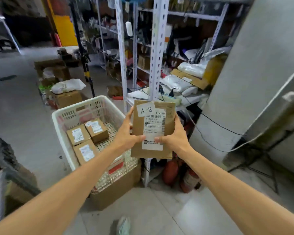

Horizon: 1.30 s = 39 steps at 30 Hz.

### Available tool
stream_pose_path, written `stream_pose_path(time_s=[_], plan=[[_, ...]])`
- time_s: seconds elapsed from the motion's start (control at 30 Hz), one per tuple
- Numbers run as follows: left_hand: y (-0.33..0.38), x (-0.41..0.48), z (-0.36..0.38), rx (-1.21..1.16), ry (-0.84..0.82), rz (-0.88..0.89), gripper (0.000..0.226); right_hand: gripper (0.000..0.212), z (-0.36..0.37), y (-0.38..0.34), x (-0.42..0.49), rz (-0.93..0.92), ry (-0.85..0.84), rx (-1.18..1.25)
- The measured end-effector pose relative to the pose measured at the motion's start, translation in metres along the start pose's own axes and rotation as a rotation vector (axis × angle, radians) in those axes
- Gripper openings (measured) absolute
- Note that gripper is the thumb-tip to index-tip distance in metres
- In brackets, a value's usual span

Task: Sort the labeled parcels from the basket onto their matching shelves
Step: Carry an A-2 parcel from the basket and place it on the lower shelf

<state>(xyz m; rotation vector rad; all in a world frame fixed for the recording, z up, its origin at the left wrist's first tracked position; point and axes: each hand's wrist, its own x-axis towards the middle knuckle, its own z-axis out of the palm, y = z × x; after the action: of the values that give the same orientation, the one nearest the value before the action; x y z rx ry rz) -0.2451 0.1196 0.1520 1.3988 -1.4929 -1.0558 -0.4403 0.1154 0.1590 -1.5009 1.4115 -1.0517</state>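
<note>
I hold a flat brown cardboard parcel (pixel 138 126) upright in front of me; a white tag on it reads "A-2" above a shipping label. My left hand (pixel 127 133) grips its left edge and my right hand (pixel 175 136) grips its right edge, thumbs on the front. Below and to the left stands the white plastic basket (pixel 58 119), resting on a cardboard box. Three small labeled brown parcels (pixel 87 134) lie in it. The white metal shelving (pixel 157 48) rises just behind the held parcel.
The shelves hold white bags and cardboard parcels (pixel 185 78), with black cables across the low shelf. Red fire extinguishers (pixel 171 170) lie on the floor under the shelf. A grey pillar (pixel 253 73) stands at the right. Boxes (pixel 64 97) sit on the floor behind the basket.
</note>
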Motion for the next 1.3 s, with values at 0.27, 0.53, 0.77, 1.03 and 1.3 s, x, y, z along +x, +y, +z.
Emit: stream_pose_path(time_s=[0.27,0.53,0.77,1.03,1.3], plan=[[0.079,0.07,0.143,-0.115,-0.284,0.159,0.102,0.112,-0.152,0.017,0.0,0.02,0.322,-0.017],[0.165,0.12,0.302,-0.194,-0.633,0.348,0.102,0.116,-0.296,0.028,-0.029,0.071,0.744,-0.055],[0.216,0.124,0.418,-0.293,-1.086,0.405,0.107,0.113,-0.372,0.044,-0.071,0.222,1.128,-0.126],[0.225,0.097,0.508,-0.348,-1.454,0.353,0.109,0.088,-0.407,0.088,-0.117,0.356,1.403,-0.087],[0.235,0.091,0.619,-0.261,-1.55,0.279,0.113,0.085,-0.485,0.141,-0.133,0.446,1.49,-0.063]])
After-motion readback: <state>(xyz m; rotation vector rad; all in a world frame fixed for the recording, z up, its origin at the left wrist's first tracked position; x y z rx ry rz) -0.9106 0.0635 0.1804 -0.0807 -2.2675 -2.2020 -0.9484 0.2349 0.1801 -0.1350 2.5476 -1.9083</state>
